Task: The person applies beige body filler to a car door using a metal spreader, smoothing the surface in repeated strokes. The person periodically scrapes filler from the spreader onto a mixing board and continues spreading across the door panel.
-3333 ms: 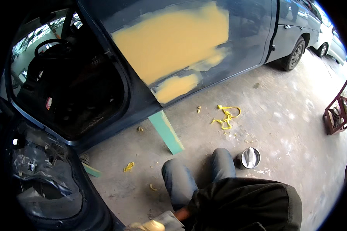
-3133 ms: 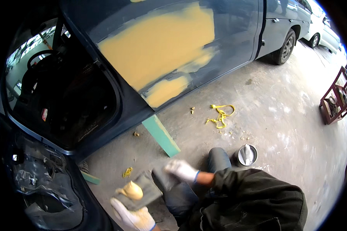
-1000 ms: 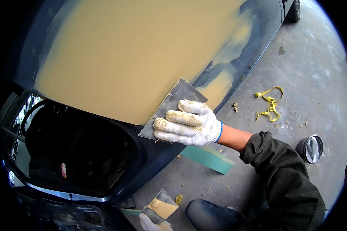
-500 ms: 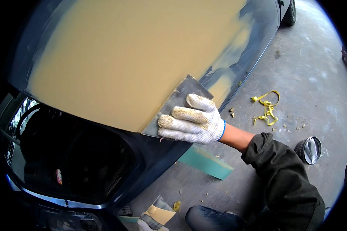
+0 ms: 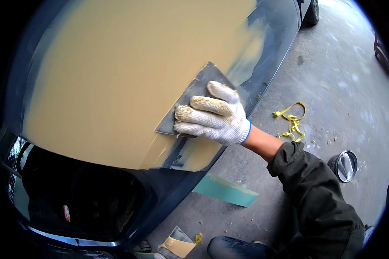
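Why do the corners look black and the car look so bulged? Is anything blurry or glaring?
Head view: a fisheye lens leaves black corners and bends the car panel outward; soft, even daylight, no harsh glare; the gloved right hand and spreader are fairly sharp; the floor looks pale and washed out toward the rim.

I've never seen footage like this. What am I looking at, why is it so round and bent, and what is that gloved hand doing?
This is no machine: a person wears a wide fisheye camera on the head, looking down, so straight edges bend. The right hand, in a white knit glove, presses a flat grey spreader against a dark blue car panel covered with tan filler. The left hand is out of view. On the concrete floor lie a round metal tin, yellow strips, a green board and a small board with filler.
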### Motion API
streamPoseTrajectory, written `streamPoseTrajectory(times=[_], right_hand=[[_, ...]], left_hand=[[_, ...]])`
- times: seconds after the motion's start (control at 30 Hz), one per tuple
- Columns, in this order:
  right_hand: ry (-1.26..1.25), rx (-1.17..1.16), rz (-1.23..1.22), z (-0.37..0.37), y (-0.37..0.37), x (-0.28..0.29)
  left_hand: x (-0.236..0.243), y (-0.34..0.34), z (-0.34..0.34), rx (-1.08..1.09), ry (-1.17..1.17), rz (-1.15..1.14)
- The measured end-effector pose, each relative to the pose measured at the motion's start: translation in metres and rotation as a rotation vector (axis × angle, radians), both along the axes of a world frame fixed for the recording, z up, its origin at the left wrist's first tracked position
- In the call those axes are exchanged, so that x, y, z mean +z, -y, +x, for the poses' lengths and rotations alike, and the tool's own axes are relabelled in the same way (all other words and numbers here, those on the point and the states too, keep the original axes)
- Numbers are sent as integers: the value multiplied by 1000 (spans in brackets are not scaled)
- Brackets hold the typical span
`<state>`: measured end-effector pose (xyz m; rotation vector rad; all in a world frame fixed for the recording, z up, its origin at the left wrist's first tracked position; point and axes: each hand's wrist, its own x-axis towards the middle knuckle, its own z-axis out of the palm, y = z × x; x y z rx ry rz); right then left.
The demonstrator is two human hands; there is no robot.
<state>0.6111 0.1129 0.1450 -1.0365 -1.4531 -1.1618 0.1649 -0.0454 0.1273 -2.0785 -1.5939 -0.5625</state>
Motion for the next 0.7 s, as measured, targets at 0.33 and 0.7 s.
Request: streamPoseTrajectory(times=[0.33,0.7], right_hand=[[50,9,28,45,12,2],[9,54,17,85,19,-17]], left_hand=[[12,-3,47,-76,576,-55],[9,-14,51,-91,67,64]])
